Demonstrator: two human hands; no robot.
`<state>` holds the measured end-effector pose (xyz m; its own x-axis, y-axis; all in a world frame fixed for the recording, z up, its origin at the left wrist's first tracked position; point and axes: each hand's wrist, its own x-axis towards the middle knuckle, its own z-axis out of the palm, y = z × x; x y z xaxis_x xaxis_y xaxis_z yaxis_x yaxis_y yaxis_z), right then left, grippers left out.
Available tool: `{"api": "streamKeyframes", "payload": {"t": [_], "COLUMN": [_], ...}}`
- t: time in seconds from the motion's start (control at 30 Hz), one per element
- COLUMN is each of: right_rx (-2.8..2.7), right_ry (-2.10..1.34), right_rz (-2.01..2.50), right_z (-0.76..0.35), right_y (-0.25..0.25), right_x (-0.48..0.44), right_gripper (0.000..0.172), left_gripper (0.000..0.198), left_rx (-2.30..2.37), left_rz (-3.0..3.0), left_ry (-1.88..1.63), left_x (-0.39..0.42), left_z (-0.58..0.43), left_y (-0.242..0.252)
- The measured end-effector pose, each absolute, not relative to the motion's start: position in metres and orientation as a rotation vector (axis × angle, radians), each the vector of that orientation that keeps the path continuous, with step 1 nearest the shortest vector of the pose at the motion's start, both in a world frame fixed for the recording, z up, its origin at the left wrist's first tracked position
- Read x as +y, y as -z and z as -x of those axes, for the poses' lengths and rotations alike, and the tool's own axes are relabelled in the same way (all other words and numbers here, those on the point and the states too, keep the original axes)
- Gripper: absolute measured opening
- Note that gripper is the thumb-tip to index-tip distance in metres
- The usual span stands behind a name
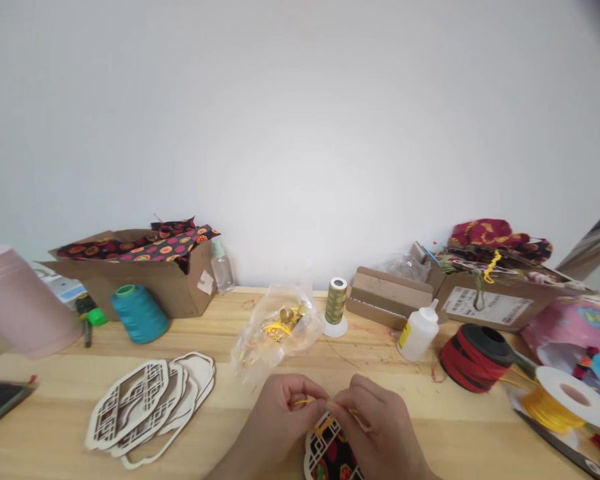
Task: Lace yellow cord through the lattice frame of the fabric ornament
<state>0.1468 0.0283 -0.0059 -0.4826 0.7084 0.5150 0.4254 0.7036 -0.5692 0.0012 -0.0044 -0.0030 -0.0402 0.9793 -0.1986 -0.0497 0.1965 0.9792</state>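
Close together at the bottom centre, both my hands work on a thin yellow cord (304, 401). My left hand (285, 417) is closed, thumb and forefinger pinching the cord. My right hand (383, 423) meets it fingertip to fingertip, also pinched on the cord, whose end partly shows beneath its fingers. Just below them is a pale wooden lattice panel (308, 460) with black flowered fabric (333, 457) behind its openings. Yellow cord also lies over the panel's top. The right hand covers the panel's right side, and the frame's lower edge cuts it off.
Several wooden lattice panels (143, 400) lie stacked at left. Behind my hands sit a plastic bag (260, 327), a gold thread spool (336, 303) and a glue bottle (419, 333). Red cord (473, 360) and a yellow cord spool (555, 407) stand right; a teal thread cone (140, 317) leans left.
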Motion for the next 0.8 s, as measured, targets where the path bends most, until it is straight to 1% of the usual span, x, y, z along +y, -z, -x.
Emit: {"api": "streamKeyframes", "payload": {"t": [0.17,0.33,0.43,0.53,0.63,0.8], "right_rx": [-2.129,-2.16,-2.139,-2.176,-2.153,-2.079], "right_ry": [-0.474,-0.421,-0.432,-0.411,-0.454,-0.563], "right_rz": [0.93,0.897,0.943,0.869,0.874,1.009], "right_z": [-0.1482,-0.1477,-0.1465,-0.1456,-0.1461,-0.148], "right_y": [0.006,0.0069,0.007,0.0062,0.0055,0.0076], "right_x": [0.0279,0.0291,0.0292,0.0273,0.0263,0.0297], "right_gripper": [0.022,0.024,0.024,0.025,0.024,0.023], "left_gripper": [0.014,0.017,0.015,0.014,0.016,0.016], "left_rx": [1.257,1.259,1.308,1.378,1.323,1.242], "left_rz": [-1.021,-0.986,-1.018,-1.075,-1.088,-1.082], "left_ry": [-1.106,-1.091,-1.097,-1.122,-1.107,-1.081], "left_x": [-0.0062,-0.0054,-0.0036,-0.0021,-0.0022,-0.0035], "left_z": [-0.0013,-0.0029,-0.0025,-0.0007,0.0016,0.0029], "left_y": [0.0009,0.0001,0.0008,0.0019,0.0041,0.0071]}}
